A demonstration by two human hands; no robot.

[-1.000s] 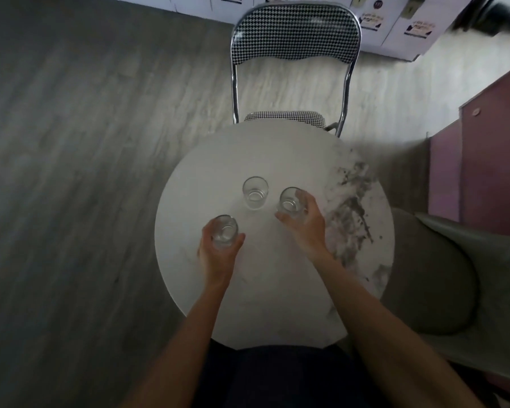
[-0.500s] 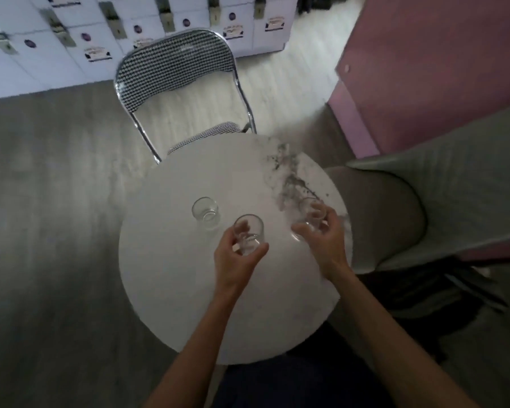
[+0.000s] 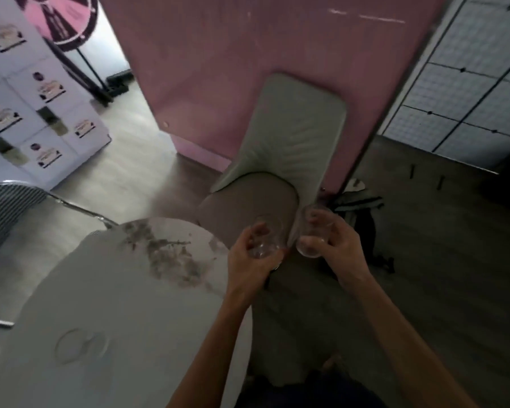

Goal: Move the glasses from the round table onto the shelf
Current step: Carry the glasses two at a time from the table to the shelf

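Glasses, clear and short: left hand (image 3: 249, 260) grips one (image 3: 267, 237), right hand (image 3: 337, 241) another (image 3: 311, 231), beyond the round table (image 3: 115, 290).

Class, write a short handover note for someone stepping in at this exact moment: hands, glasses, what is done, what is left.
Left hand: holding one glass, lifted past the round table's edge.
Right hand: holding a second glass, also off the table.
Third glass: standing on the table, untouched.
Done: two glasses picked up.
Left: set both on the shelf, which is not in view, then fetch the third.
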